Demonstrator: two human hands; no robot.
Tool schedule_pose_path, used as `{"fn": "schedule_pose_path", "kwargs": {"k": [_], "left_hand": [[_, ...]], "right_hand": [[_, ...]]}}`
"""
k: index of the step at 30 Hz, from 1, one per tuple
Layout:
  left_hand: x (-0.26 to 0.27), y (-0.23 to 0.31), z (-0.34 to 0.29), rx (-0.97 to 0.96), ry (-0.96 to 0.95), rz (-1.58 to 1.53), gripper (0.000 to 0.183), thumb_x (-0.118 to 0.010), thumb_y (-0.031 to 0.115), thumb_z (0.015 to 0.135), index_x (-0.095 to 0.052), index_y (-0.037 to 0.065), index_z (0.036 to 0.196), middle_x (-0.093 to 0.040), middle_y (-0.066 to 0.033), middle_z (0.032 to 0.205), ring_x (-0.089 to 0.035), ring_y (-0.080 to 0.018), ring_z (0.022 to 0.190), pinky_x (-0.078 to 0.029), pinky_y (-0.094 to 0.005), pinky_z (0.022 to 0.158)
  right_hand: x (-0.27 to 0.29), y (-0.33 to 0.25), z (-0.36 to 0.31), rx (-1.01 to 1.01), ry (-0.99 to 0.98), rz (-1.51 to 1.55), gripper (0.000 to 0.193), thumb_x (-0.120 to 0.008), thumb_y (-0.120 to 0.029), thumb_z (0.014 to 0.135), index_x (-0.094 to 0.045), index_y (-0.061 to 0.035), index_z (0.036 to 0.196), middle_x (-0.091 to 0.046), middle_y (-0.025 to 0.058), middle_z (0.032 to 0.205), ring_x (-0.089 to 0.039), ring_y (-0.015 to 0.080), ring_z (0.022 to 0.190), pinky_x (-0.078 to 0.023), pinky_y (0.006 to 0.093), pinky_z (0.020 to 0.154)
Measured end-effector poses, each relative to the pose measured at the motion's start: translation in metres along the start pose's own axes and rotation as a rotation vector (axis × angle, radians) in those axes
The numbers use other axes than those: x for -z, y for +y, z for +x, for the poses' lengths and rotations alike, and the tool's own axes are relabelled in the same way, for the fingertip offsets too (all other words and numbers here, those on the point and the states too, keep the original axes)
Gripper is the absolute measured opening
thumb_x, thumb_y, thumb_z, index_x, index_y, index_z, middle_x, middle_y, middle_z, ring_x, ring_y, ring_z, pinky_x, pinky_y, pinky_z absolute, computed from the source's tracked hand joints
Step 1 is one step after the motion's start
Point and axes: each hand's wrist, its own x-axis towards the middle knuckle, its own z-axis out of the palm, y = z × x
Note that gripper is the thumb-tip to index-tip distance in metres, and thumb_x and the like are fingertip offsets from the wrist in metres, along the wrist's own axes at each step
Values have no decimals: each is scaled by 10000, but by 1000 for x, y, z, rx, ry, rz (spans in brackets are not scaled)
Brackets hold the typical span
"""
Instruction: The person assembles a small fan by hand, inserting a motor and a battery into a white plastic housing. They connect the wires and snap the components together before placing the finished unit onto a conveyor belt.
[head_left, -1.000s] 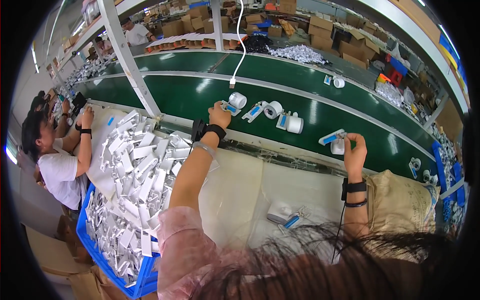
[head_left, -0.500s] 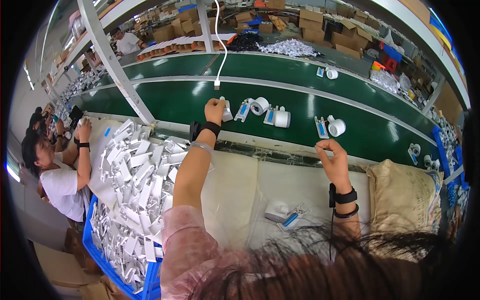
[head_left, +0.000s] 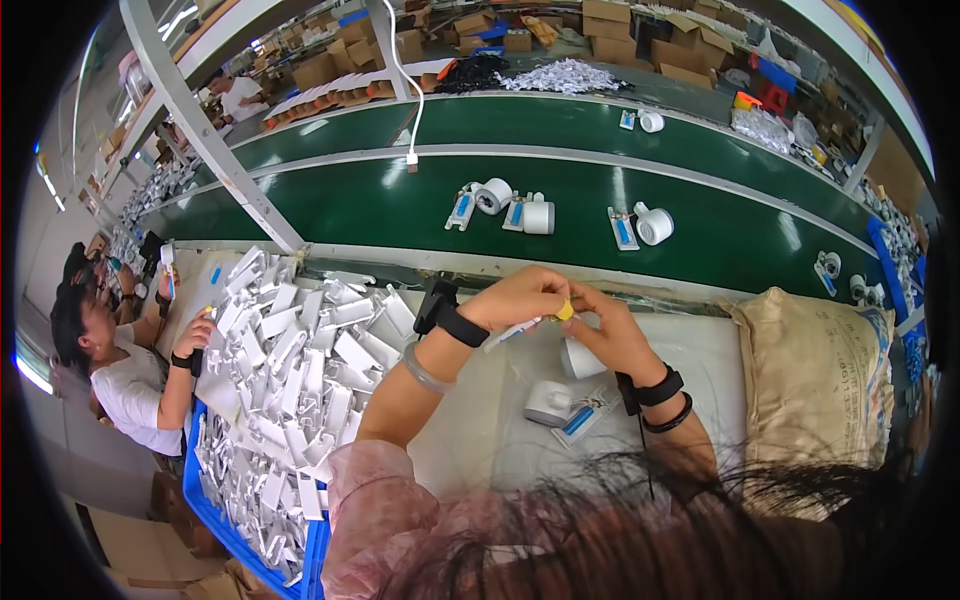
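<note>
Above the front worktop my two hands meet, fingertips almost together. My left hand is closed on a slim white plastic piece with a blue strip, partly hidden under the fingers. At the fingertips sits a small yellow piece, pinched by my right hand. Just under the right hand is a white round housing, partly covered; whether it is joined to the held piece I cannot tell. Nearer to me lie another white cylindrical housing and a flat clear-and-white part with a blue strip.
Left of my arm, white plastic brackets are heaped over a blue bin. A stuffed sack stands right. Behind, a green conveyor belt carries several white housings; a white cable hangs over it. A co-worker sits left.
My left hand has come back from the belt with a white housing set, and my right hand has moved in to meet it. The yellow piece now shows between them.
</note>
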Motion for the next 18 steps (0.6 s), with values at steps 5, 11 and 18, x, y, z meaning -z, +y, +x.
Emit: {"fn": "schedule_pose_path", "kwargs": {"k": [5,11,18], "left_hand": [[-12,-20,6,23,52,-144,254,-622,234,877,-539,56,1037,-574,-26,796,-541,-75,560,-419,-221,449],[-21,-30,-5,-32,49,63,601,-690,235,853,-401,50,1346,-545,-48,990,-519,-67,621,-435,-227,467],[-6,-34,-3,0,115,-1,339,-590,182,944,-498,17,1226,-588,-28,908,-575,-86,695,-493,-252,566]], "right_hand": [[0,38,-9,-107,81,109,319,-634,2,863,-586,6,1178,-671,53,1000,-623,130,939,-489,288,853],[9,44,-10,-283,151,402,81,-627,15,849,-625,3,929,-655,23,794,-635,86,727,-486,214,652],[34,34,-12,-349,50,507,113,-641,10,842,-605,-18,946,-671,71,854,-685,160,764,-529,262,732]]}}
